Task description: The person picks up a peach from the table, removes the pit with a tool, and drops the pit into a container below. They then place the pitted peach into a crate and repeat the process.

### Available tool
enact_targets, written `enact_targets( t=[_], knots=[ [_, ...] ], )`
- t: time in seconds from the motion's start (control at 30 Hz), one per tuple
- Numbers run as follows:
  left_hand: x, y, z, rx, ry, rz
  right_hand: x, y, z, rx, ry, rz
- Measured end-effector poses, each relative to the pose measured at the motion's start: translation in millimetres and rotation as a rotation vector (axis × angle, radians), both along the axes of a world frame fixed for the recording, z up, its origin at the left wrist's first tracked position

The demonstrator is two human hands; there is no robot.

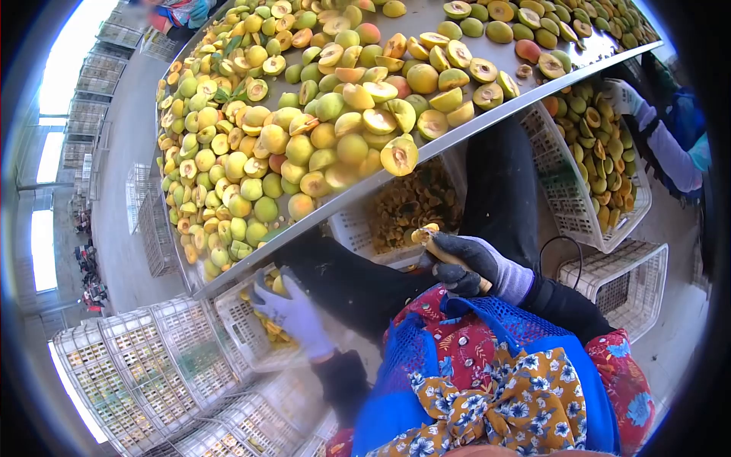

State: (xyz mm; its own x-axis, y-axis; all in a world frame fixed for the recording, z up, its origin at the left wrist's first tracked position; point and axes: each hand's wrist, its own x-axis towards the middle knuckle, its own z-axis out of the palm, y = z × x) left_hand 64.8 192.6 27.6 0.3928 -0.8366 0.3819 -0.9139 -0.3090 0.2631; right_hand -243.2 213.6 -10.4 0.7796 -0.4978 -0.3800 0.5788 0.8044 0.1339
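My left hand, in a lavender and grey glove, is over a white crate of yellow fruit pieces at the table's lower left edge. Its fingers are spread, and a yellow piece shows beside them. My right hand, gloved the same way, is wrapped round a wooden-handled tool above my lap. At the tool's far end is a small yellowish piece. Halved and whole green-yellow fruits cover much of the metal table in front of me.
Beneath the table edge, a crate holds brownish scraps. To the right stand a crate of fruit halves and another crate. A co-worker's gloved hand is at the fruit crate. Stacked crates stand lower left.
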Motion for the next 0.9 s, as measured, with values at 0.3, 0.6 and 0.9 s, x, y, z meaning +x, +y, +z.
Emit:
enact_targets(
  t=[0.3, 0.6, 0.9],
  knots=[
    [-158, -121, 0, 0.111, 0.094, -0.817, -13, -10, 18, -0.194, 0.416, 0.045],
    [-145, -84, -4, 0.501, 1.391, -0.622, -11, -15, 47, -1.197, 1.552, -0.005],
    [-139, -38, -6, 0.407, 1.716, -0.443, 16, -15, 35, -1.440, 1.699, 0.109]
  ],
)
